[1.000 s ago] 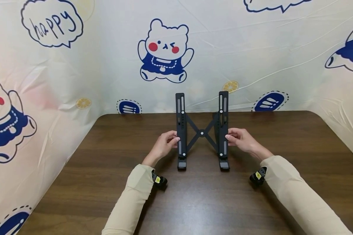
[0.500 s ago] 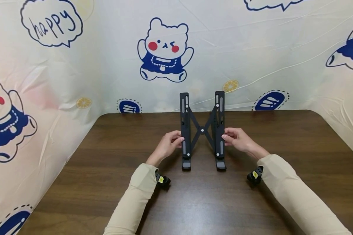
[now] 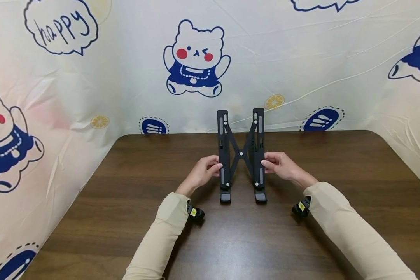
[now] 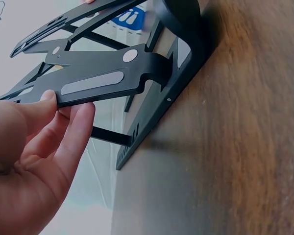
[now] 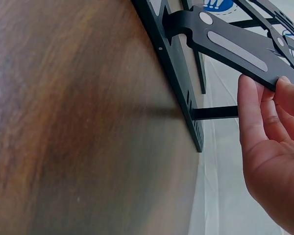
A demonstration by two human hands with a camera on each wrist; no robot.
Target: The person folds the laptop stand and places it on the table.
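A black folding laptop stand (image 3: 241,154) stands raised on the table, its two long arms joined by an X-shaped brace with a round pivot. Grey pads line the arms, and hooked lips are at the near ends. My left hand (image 3: 204,171) pinches the outer edge of the left arm between thumb and fingers, as the left wrist view of the stand (image 4: 98,78) shows. On the opposite side my right hand (image 3: 281,167) pinches the right arm's outer edge the same way. In the right wrist view a base rail of the stand (image 5: 179,88) rests on the wood.
The brown wooden table (image 3: 126,225) extends around the stand on all sides. Behind it hangs a pale printed curtain (image 3: 136,77) with cartoon bears, close to the table's far edge. A small black camera (image 3: 196,213) is strapped at each wrist.
Both hands have moved inward, bringing the stand's two arms closer together. The X-shaped brace has become narrower and taller. Both hands keep their pinch on the stand.
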